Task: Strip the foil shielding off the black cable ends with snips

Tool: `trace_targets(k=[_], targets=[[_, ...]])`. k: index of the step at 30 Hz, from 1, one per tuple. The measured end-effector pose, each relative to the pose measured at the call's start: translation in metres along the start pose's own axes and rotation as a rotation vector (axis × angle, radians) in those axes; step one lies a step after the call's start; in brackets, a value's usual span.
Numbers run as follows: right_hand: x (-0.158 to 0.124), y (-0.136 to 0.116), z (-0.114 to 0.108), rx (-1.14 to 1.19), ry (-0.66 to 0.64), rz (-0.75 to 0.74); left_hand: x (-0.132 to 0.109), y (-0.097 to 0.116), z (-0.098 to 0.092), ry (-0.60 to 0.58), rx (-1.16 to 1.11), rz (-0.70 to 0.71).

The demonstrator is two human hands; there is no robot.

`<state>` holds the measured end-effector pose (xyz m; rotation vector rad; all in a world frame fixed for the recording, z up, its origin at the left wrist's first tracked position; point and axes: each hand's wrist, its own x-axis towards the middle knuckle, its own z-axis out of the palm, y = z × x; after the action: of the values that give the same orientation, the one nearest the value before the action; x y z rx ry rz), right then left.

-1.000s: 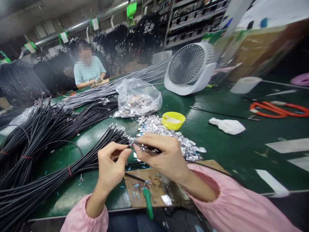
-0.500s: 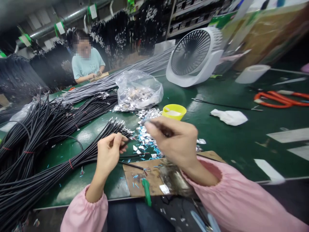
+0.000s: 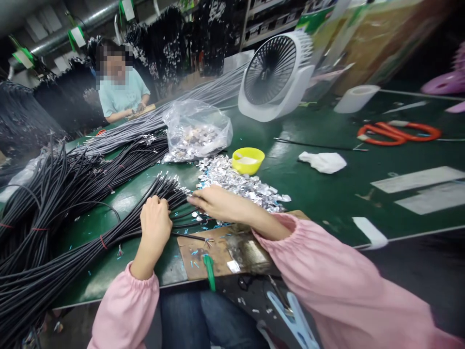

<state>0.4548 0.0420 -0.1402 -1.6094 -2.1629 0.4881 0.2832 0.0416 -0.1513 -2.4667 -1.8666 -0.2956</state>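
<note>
A bundle of black cables (image 3: 123, 228) with stripped, whitish ends fans out on the left of the green table. My left hand (image 3: 156, 220) is closed over the front of this bundle, its fingers curled round black cable. At the cable ends is my right hand (image 3: 221, 203), reaching across from the right with its fingers pressed together; what they pinch is hidden. Below the hands, a single black cable (image 3: 192, 236) with splayed coloured wires lies over a brown board (image 3: 203, 252). Silvery foil scraps (image 3: 247, 186) and small blue bits lie heaped behind my right hand.
Behind the scraps stand a yellow bowl (image 3: 248, 161), a clear plastic bag (image 3: 198, 128) of scraps and a white fan (image 3: 276, 77). Orange-handled scissors (image 3: 399, 133) and a white cloth-like piece (image 3: 323, 162) lie right. A person (image 3: 123, 92) works across the table.
My right hand has come down and left from above the scraps to the cable ends, uncovering the foil heap. The left hand has turned its back upward over the bundle. The view has shifted slightly.
</note>
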Motion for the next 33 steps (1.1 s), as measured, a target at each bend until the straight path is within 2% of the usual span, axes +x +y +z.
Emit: trace_targets(k=[2, 6, 8, 10, 13, 15, 17, 18, 20, 21, 23, 25, 27, 28, 30, 33], targets=[[0.002, 0.004, 0.0, -0.048, 0.003, 0.061, -0.001, -0.002, 0.0, 0.055, -0.058, -0.021], [0.0, 0.002, -0.011, -0.084, 0.206, 0.168, 0.001, -0.008, -0.002, 0.149, -0.218, 0.004], [-0.002, -0.004, -0.016, 0.002, 0.257, 0.127, 0.003, -0.009, -0.002, 0.174, -0.311, 0.053], [-0.005, -0.012, -0.017, 0.099, 0.236, 0.039, 0.003, -0.008, -0.002, 0.193, -0.381, 0.085], [-0.011, -0.02, -0.012, 0.149, 0.094, -0.099, 0.002, -0.003, -0.004, 0.247, -0.596, 0.072], [-0.015, -0.021, -0.007, 0.148, -0.123, -0.238, 0.0, 0.0, -0.01, 0.267, -0.81, 0.078], [-0.019, -0.021, -0.003, 0.136, -0.373, -0.386, -0.003, 0.002, -0.017, 0.23, -0.963, 0.13], [-0.02, -0.021, -0.002, 0.135, -0.456, -0.445, -0.004, 0.002, -0.022, 0.191, -0.999, 0.166], [-0.022, -0.021, -0.001, 0.191, -0.476, -0.533, -0.005, 0.001, -0.029, 0.111, -1.031, 0.214], [-0.023, -0.021, -0.002, 0.253, -0.427, -0.572, -0.006, 0.0, -0.031, 0.089, -1.05, 0.215], [-0.023, -0.022, -0.003, 0.406, -0.237, -0.623, -0.006, -0.002, -0.032, 0.087, -1.124, 0.171], [-0.022, -0.023, -0.004, 0.515, 0.058, -0.589, -0.006, -0.001, -0.028, 0.127, -1.213, 0.093], [-0.021, -0.024, -0.003, 0.527, 0.378, -0.485, -0.008, 0.001, -0.023, 0.187, -1.244, 0.028], [-0.021, -0.025, -0.002, 0.514, 0.497, -0.433, -0.009, 0.003, -0.02, 0.225, -1.229, 0.011], [-0.02, -0.025, -0.001, 0.487, 0.627, -0.373, -0.012, 0.006, -0.017, 0.318, -1.156, 0.009], [-0.02, -0.024, 0.0, 0.449, 0.672, -0.38, -0.017, 0.011, -0.015, 0.444, -1.007, 0.054]])
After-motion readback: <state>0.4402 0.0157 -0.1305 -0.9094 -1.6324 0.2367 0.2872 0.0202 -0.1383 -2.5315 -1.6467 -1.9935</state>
